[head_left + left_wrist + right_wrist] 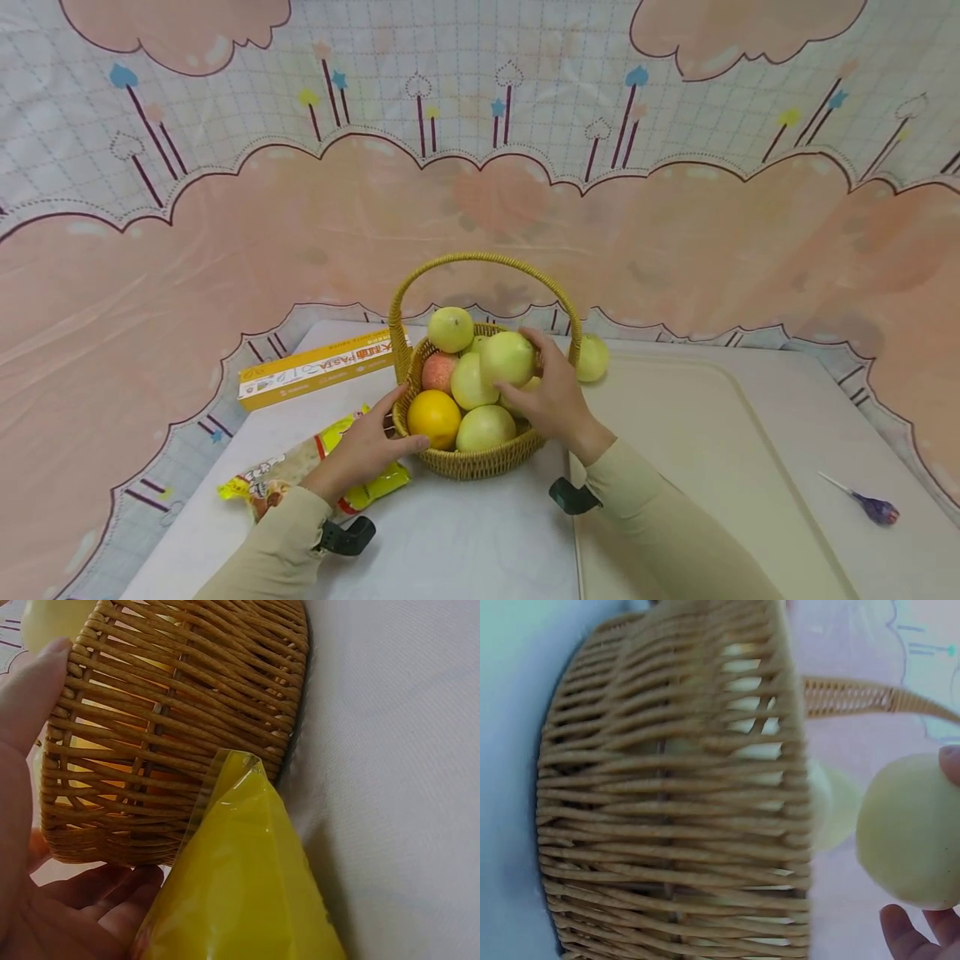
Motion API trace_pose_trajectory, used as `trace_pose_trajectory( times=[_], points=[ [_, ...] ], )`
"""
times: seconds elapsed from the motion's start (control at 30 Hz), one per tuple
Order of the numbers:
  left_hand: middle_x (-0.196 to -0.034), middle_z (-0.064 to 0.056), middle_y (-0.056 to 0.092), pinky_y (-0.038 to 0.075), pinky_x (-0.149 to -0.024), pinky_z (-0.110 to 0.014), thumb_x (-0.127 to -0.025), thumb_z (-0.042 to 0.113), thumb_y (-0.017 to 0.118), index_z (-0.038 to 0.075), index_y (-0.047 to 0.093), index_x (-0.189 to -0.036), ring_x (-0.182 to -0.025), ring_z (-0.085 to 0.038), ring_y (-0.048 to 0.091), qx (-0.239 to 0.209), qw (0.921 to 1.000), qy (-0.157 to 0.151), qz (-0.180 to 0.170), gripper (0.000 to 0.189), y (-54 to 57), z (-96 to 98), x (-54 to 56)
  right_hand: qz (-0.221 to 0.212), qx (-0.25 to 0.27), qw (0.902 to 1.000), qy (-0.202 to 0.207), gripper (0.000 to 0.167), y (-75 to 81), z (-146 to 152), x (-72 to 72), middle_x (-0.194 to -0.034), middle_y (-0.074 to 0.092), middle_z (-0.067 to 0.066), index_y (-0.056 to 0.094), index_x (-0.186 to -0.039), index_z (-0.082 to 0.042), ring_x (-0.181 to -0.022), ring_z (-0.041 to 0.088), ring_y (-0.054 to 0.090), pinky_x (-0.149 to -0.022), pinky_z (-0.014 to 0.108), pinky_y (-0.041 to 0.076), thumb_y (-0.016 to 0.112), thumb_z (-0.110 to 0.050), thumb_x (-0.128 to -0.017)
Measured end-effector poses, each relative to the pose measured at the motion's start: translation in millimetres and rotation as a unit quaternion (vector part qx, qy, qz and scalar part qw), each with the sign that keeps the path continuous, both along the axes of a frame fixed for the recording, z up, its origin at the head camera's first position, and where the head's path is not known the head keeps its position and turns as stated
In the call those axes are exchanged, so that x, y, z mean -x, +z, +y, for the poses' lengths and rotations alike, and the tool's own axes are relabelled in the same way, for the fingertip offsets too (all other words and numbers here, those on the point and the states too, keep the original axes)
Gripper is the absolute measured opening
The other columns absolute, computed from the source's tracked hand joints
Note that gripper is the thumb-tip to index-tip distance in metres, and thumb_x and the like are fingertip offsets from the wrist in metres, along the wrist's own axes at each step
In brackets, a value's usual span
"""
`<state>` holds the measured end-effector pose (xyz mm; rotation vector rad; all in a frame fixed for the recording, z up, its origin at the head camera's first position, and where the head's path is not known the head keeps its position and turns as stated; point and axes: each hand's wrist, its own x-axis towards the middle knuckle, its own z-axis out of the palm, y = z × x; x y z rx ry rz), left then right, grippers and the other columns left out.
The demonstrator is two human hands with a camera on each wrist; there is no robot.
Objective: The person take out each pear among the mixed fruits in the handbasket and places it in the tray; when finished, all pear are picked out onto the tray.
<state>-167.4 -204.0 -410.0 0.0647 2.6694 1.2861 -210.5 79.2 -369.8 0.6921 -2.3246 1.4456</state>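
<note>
A wicker basket [480, 465] with a tall arched handle stands near the middle of the table. Inside lie an orange [434, 419], a reddish fruit [438, 372] and several round pale green fruits [486, 429]. My right hand [558, 396] holds one round pale green fruit [507, 358] between thumb and fingers, over the basket's right side. In the right wrist view this held fruit [911, 832] shows beyond the rim. My left hand [367, 446] grips the basket's left side, thumb at the rim and fingers round the outer wall [172, 735].
A yellow snack bag [281, 475] lies under and beside my left forearm, its tip [247, 825] close to the basket. Behind it is a pasta box [318, 371]. Another pale green fruit [593, 358] sits behind a beige tray [675, 467]. A lollipop [873, 508] lies far right.
</note>
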Motion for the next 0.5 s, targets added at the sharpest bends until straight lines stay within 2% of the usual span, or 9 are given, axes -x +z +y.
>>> trace_pose_trajectory(
  times=[0.17,0.4,0.5],
  points=[
    [-0.157,-0.023,0.033,0.036,-0.109,-0.059,-0.083,0.055,0.076,0.014,0.022,-0.16,-0.136,-0.042,0.042,-0.005,1.0,-0.001,0.001,0.102,0.1,0.3,-0.3,0.004,-0.015,0.9999,0.005,0.078,6.0,6,-16.3,-0.142,0.051,0.018,0.043,-0.145,0.003,-0.115,0.031,0.056,-0.091,0.046,0.054,0.084,-0.01,-0.079],
    [-0.157,-0.023,0.033,0.036,-0.109,-0.059,-0.084,0.055,0.076,0.013,0.022,-0.16,-0.136,-0.043,0.042,0.004,1.0,0.0,0.001,0.102,0.1,0.8,-0.2,0.074,-0.056,0.9952,0.03,0.075,7.5,28,-35.7,-0.136,0.056,0.018,0.047,-0.14,0.003,-0.11,0.029,0.059,-0.079,0.04,0.059,0.086,-0.007,-0.077],
    [-0.157,-0.024,0.033,0.036,-0.109,-0.059,-0.084,0.055,0.076,0.013,0.022,-0.16,-0.136,-0.043,0.042,0.01,0.9999,0.001,0.003,0.102,0.7,1.1,0.1,0.091,-0.065,0.9929,0.04,0.075,7.6,40,-41.9,-0.135,0.057,0.017,0.048,-0.139,0.002,-0.11,0.029,0.06,-0.077,0.038,0.06,0.087,-0.007,-0.075]
  ],
)
